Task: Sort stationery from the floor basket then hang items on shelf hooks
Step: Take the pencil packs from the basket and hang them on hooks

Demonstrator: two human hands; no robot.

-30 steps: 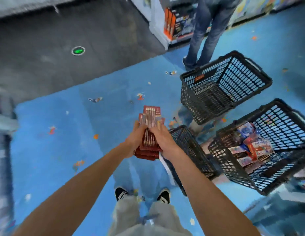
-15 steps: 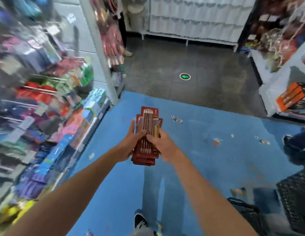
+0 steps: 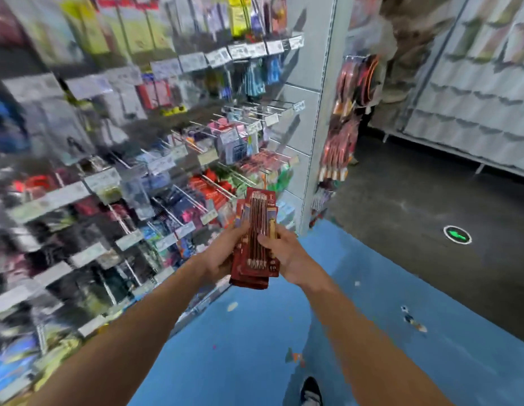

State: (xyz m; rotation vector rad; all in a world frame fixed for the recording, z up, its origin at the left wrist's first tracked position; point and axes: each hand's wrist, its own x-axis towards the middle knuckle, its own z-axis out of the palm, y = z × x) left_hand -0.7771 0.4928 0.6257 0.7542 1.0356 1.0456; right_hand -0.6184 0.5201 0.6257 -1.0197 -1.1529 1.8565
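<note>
The packs [image 3: 256, 238] are a stack of flat red cards, the top one carrying a row of pencils under a clear blister. They stand on end between both hands, above the blue floor [image 3: 249, 356] and just in front of the lower hooks [image 3: 218, 186].

The left hand [image 3: 221, 257] cups the stack's left edge, its fingers curled out of sight behind. The right hand [image 3: 285, 256] grips the right edge, with the thumb laid across the front face. Both are closed on the stack.

The packs should be light, and the pencils should keep them stiff lengthwise, though the card ends will bend. The faces look glossy, so the packs may slide on one another; the lower corners are already fanned out unevenly. A sound way would be to hold the lower half firmly in one hand and peel the top pack off by its upper end. The hang hole is probably there, but the blur hides it.

The hooks jut out in rows with price tags at their tips. Similar red cards [image 3: 206, 193] hang on one just behind the stack. The shelf further left is smeared beyond reading. A shoe [image 3: 311, 391] shows at the bottom edge, and a green arrow [image 3: 457, 235] marks the dark floor well to the right.
</note>
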